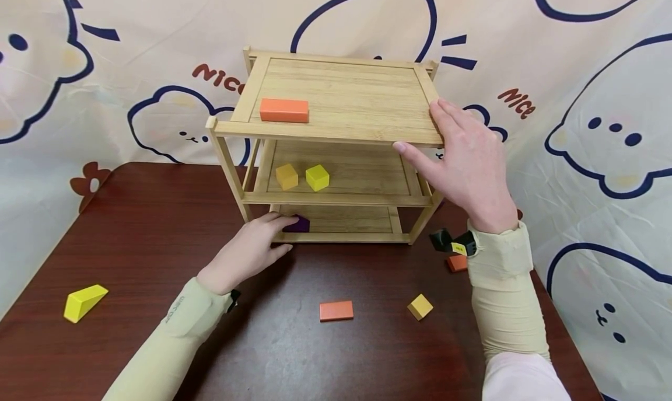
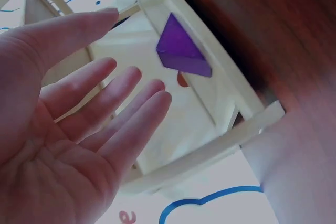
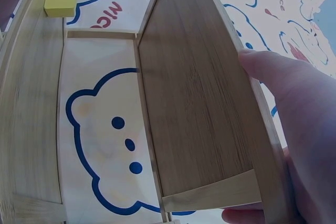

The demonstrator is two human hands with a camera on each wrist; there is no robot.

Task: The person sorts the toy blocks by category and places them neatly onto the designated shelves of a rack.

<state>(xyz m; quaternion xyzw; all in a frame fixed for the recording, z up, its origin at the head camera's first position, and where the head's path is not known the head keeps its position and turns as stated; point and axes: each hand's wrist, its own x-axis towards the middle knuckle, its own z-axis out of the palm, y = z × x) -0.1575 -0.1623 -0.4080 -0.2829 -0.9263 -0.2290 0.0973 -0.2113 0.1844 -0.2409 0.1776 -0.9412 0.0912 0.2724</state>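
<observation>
A three-tier wooden rack [image 1: 346,199] stands on the table. My right hand [image 1: 467,156] grips the front right corner of its top shelf, thumb [image 3: 262,66] against the front edge. On the bottom shelf, near its left front end, lies a purple triangular block [image 2: 181,48]. My left hand [image 1: 247,249] reaches in beside it; in the left wrist view its fingers are spread loosely, apart from the block. An orange rectangular block [image 1: 284,110] lies on the top shelf. The middle shelf bears an orange-yellow cube [image 1: 287,177] and a yellow cube [image 1: 317,178].
On the dark red-brown table [image 1: 262,354] lie a yellow wedge block [image 1: 84,302] at the left, an orange-red flat block [image 1: 336,310] in front, a yellow-orange cube [image 1: 420,306], and another orange-red block [image 1: 457,263] near my right wrist. Printed cloth [image 1: 173,45] hangs behind the rack.
</observation>
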